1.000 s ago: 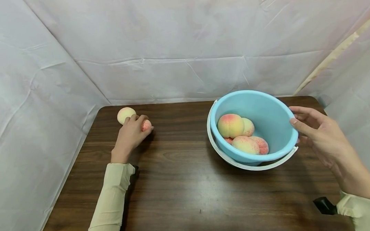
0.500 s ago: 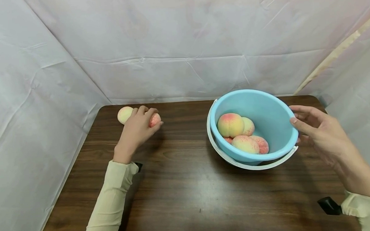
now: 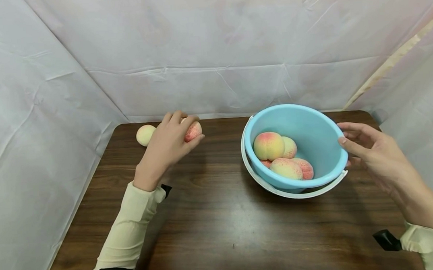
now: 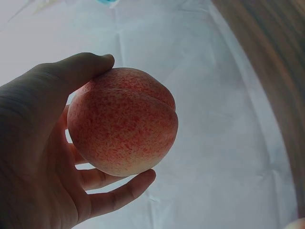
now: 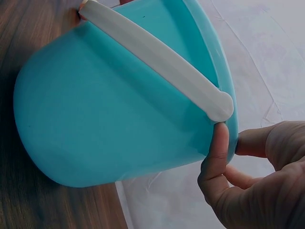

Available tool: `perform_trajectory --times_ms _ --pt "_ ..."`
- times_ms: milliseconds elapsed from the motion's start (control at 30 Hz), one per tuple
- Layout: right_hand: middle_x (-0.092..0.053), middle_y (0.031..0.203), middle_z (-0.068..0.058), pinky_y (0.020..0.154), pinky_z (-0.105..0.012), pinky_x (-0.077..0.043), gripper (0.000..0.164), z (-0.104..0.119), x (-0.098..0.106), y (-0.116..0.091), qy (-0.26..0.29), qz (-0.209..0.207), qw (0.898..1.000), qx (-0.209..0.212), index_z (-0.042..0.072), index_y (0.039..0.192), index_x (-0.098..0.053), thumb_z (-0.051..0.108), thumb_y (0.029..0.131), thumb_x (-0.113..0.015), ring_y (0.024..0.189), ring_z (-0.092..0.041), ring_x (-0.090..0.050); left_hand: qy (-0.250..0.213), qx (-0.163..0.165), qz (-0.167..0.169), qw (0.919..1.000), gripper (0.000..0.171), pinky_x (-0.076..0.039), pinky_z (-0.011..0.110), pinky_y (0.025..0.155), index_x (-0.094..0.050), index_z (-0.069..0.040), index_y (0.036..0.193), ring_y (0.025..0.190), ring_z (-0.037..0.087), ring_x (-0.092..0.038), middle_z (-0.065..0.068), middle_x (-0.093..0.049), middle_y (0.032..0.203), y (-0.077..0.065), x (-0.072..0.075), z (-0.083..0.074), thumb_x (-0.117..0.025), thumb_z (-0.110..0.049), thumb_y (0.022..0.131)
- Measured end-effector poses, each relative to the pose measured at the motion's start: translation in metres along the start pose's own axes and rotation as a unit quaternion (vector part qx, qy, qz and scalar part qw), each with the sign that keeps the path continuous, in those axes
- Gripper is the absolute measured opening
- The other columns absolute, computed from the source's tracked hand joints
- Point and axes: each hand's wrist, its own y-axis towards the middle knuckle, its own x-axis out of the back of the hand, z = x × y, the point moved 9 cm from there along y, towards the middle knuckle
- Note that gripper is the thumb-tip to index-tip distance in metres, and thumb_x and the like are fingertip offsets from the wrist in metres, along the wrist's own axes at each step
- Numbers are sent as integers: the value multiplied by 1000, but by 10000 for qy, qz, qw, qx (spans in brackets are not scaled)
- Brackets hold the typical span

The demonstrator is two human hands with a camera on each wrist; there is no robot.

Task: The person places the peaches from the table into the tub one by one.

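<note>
In my left hand [image 3: 167,143] is a speckled red peach [image 4: 124,124], gripped between thumb and curled fingers and lifted off the table. A paler peach [image 3: 145,135] lies on the table just left of that hand. My right hand [image 3: 378,154] pinches the rim of a light blue bucket [image 5: 105,109], thumb on one side and fingers below the handle's joint. Several peaches [image 3: 269,146] lie inside the bucket, toward its left side. The white handle [image 5: 157,59] hangs down along the bucket's near side.
A dark brown wooden table [image 3: 220,227] carries everything. White sheeting [image 3: 198,51] hangs as walls at the back and both sides, close to the table's edges. The bucket stands at the table's right, well apart from the loose peach.
My left hand has risen and moved right with the red peach, away from the paler peach. The right hand stays at the bucket's rim, and the bucket has hardly moved.
</note>
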Motion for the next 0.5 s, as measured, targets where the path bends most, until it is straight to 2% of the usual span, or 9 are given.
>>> perform_trajectory --times_ms 300,500 --pt "-66 109 2 58 -28 -60 42 -1 -2 0 173 38 9998 1 15 141 -58 4 101 -65 80 -10 -71 11 -200 -30 9998 46 -56 49 80 -65 -20 135 111 34 -56 10 -63 126 13 18 -26 -70 -46 97" --pt "-67 108 3 59 -28 -60 42 -1 -1 -1 162 0 9999 -35 16 141 -58 2 101 -64 81 -10 -71 -114 -437 -92 9989 45 -55 47 83 -65 -19 135 110 33 -56 10 -62 126 25 26 -44 -70 -45 98"
